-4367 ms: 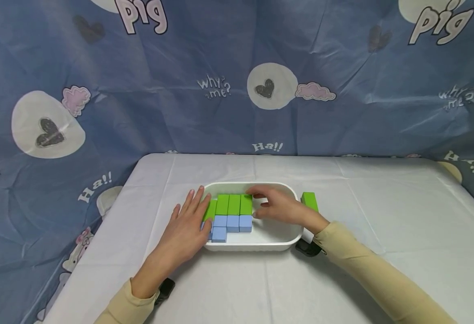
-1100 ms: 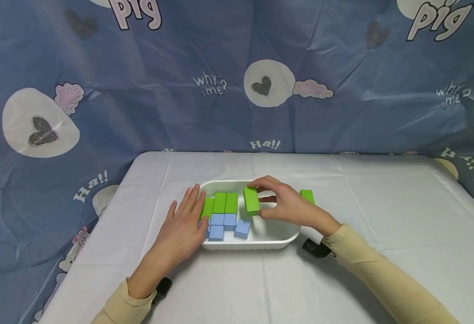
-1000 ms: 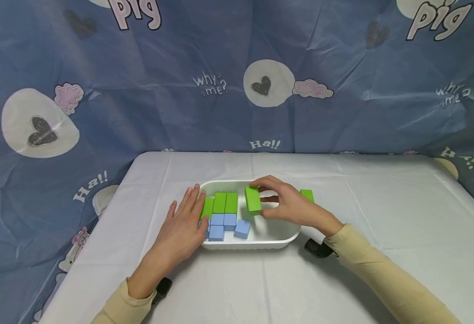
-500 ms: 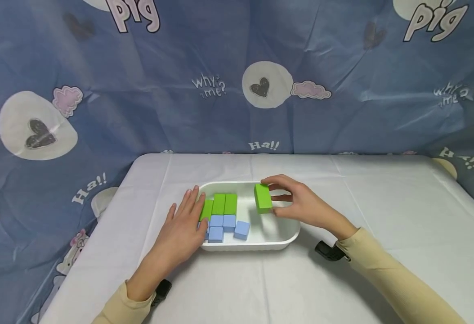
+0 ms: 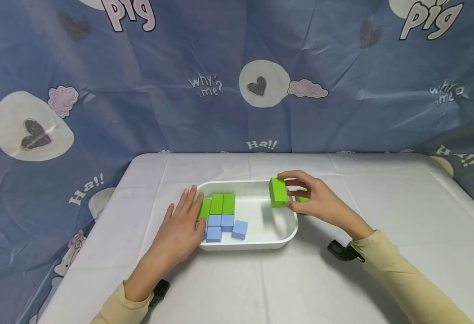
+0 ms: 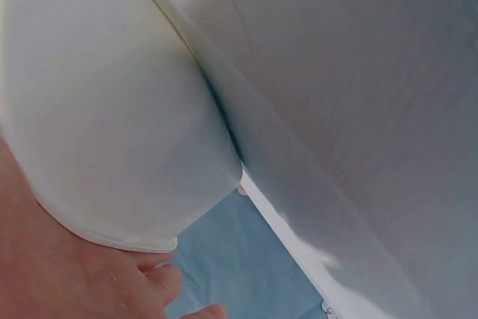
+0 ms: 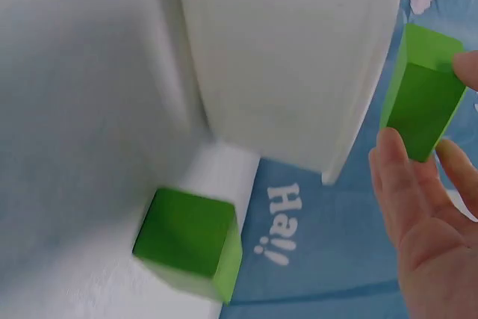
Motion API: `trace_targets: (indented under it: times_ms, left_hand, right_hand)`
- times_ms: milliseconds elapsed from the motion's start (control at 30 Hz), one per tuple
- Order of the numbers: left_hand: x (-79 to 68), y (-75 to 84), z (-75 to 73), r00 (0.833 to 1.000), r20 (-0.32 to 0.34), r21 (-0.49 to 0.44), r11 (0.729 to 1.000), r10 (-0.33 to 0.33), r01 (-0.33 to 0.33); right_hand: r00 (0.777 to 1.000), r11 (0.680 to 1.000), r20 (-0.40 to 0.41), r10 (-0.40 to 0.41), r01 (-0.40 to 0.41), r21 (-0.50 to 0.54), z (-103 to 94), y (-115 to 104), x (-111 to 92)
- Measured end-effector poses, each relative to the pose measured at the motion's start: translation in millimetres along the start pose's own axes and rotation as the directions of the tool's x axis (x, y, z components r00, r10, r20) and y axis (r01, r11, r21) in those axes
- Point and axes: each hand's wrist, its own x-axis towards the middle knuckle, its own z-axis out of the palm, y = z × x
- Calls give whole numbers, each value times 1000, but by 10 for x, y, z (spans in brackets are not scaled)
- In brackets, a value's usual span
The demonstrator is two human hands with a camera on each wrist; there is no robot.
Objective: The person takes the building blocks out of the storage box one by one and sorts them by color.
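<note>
My right hand pinches a green rectangular block between thumb and fingers, raised over the right end of a white tray. The right wrist view also shows this held block in the fingers. My left hand lies with straight fingers over the tray's left end, touching its side in the left wrist view. Beside it inside the tray are three green blocks in a row. Several light blue cubes sit in front of them, partly hidden by the left hand; one tilted cube stands apart.
Another green block stands on the white-covered table, just outside the tray's right end and partly behind my right hand in the head view. A blue printed cloth hangs behind the table.
My right hand has taken the rightmost green block out of the row, lifted it and carried it right. One blue cube has shifted and turned away from the others. The left hand stays at the tray.
</note>
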Motion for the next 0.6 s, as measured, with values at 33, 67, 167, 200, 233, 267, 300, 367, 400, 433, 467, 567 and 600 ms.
trace_targets:
  times_ms: [33,67,167,200,233,267,300,367,400,433,467,567,600]
  left_hand:
    - [0,0,-2,1000,-1,0,1000,1,-1]
    - [1,-1,-3,1000,-3,2,1000,2,-2]
    - [1,0,-4,1000,-7,2,1000,3,-3]
    - [1,0,-2,1000,-7,2,1000,3,-3]
    - [0,1,-1,1000,-8,2,1000,3,-3]
    - [0,1,0,1000,-8,3,1000,3,-3]
    - [-1,2,2,1000,-9,3,1000,2,-2]
    - [-2,2,4,1000,-9,-1,1000,0,0]
    - [-3,1,5,1000,-11,-1,1000,0,0]
    - [-3,1,5,1000,-12,-2,1000,-1,1]
    - [-4,1,6,1000,-12,-3,1000,-1,1]
    - [-3,-2,7,1000,-12,-3,1000,3,-3]
    - [-3,-3,8,1000,-12,-2,1000,4,-4]
  right_hand:
    - [1000,1000,-7,0,0,4,-22,9,-12]
    - [1000,1000,-13,-2,2,7,-44,13,-25]
    - [1000,1000,-29,-11,12,9,-120,33,-60]
    - [999,1000,-33,-12,12,6,-146,40,-73]
    - [999,1000,-37,-14,14,3,-172,47,-83]
    - [999,1000,-41,-16,16,-4,-198,52,-93]
    - [999,1000,-45,-17,17,-9,-223,59,-103]
    - [999,1000,-51,-16,15,-17,-272,71,-123]
    - [998,1000,-54,-15,13,-21,-296,77,-134]
    - [998,1000,-57,-14,13,-25,-318,83,-144]
    - [998,1000,-60,-10,8,-30,-339,88,-156]
    - [997,999,-72,-2,-1,-41,-401,106,-189]
    - [997,999,-76,0,-4,-47,-420,109,-200]
